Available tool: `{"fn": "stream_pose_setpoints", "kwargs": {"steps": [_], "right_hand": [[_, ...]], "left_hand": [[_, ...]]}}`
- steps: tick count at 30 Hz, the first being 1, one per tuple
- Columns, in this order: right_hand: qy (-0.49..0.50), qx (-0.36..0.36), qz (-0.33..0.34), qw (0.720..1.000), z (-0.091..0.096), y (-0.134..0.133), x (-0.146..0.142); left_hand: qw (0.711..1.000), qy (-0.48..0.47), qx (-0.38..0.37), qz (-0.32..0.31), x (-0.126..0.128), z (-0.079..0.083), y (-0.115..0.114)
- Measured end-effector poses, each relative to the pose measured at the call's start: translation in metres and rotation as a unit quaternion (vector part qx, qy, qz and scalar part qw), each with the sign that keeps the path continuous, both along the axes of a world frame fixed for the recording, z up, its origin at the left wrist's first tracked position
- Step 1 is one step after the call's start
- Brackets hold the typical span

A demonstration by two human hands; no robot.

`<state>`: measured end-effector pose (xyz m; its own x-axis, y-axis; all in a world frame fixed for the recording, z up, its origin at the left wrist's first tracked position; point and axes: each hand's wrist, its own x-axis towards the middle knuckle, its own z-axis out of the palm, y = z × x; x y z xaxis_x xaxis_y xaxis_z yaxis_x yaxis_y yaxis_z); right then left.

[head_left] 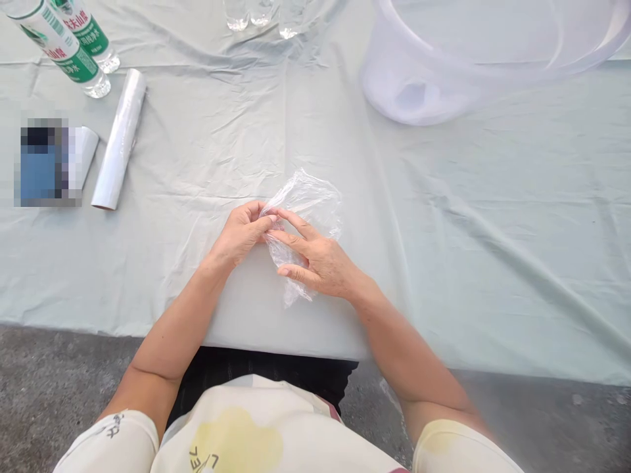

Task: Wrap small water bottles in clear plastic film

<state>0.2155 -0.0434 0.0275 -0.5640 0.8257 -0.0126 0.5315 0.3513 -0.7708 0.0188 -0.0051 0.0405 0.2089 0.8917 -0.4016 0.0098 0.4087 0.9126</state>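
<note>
A crumpled sheet of clear thin plastic film (315, 197) bunches between my two hands above the cloth. My left hand (241, 230) is closed in a pinch on the gathered edge of it, thumb on top. From the other side my right hand (320, 259) reaches over the film with its fingers apart. The index and middle fingertips touch the film close to the left thumb, while the right thumb is held away from them. Part of the film hides under the right palm, and its tail hangs out below that hand.
A pale cloth covers the table (444, 263). To the left lie a roll of clear film (119, 141) and a blurred-out item (42, 164). Water bottles (81, 69) stand behind them. Clear glasses (261, 13) and a translucent white tub (419, 85) are farther back.
</note>
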Motion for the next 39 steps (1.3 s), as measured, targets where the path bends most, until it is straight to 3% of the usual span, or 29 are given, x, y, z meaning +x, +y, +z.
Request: {"fn": "stream_pose_setpoints", "kwargs": {"steps": [3, 6, 8, 11, 14, 17, 23, 28, 32, 35, 36, 39], "right_hand": [[0.021, 0.005, -0.023, 1.0, -0.004, 0.001, 0.002], [0.057, -0.036, -0.083, 0.994, -0.006, 0.004, 0.006], [0.025, -0.039, -0.129, 0.991, -0.006, 0.006, 0.008], [-0.079, 0.006, -0.157, 0.984, -0.001, 0.008, 0.01], [-0.191, 0.028, -0.135, 0.972, 0.008, 0.007, 0.011], [-0.261, 0.033, -0.089, 0.961, 0.017, 0.004, 0.01], [-0.355, 0.05, -0.022, 0.933, 0.023, -0.004, 0.003], [-0.354, 0.055, -0.011, 0.934, 0.02, -0.007, 0.005], [-0.35, 0.042, -0.019, 0.936, 0.021, -0.007, 0.005], [-0.342, 0.027, -0.026, 0.939, 0.023, -0.006, 0.004], [-0.332, 0.023, -0.029, 0.943, 0.023, -0.006, 0.004], [-0.288, 0.01, -0.044, 0.956, 0.021, -0.007, 0.005]], "left_hand": [[0.995, 0.057, 0.042, 0.067, -0.01, 0.002, 0.006], [0.989, 0.086, 0.059, 0.102, -0.024, 0.005, 0.012], [0.99, 0.108, 0.049, 0.081, -0.034, 0.008, 0.014], [0.989, 0.145, 0.03, 0.0, -0.046, 0.01, 0.015], [0.979, 0.178, 0.035, -0.093, -0.058, 0.014, 0.012], [0.961, 0.23, 0.059, -0.139, -0.068, 0.019, 0.006], [0.898, 0.395, 0.129, -0.146, -0.081, 0.025, -0.007], [0.854, 0.468, 0.173, -0.145, -0.09, 0.021, -0.01], [0.817, 0.508, 0.255, -0.1, -0.076, 0.037, -0.025], [0.819, 0.443, 0.36, -0.054, -0.049, 0.055, -0.039], [0.824, 0.409, 0.385, -0.078, -0.038, 0.059, -0.041], [0.824, 0.309, 0.411, -0.236, -0.009, 0.059, -0.041]]}}
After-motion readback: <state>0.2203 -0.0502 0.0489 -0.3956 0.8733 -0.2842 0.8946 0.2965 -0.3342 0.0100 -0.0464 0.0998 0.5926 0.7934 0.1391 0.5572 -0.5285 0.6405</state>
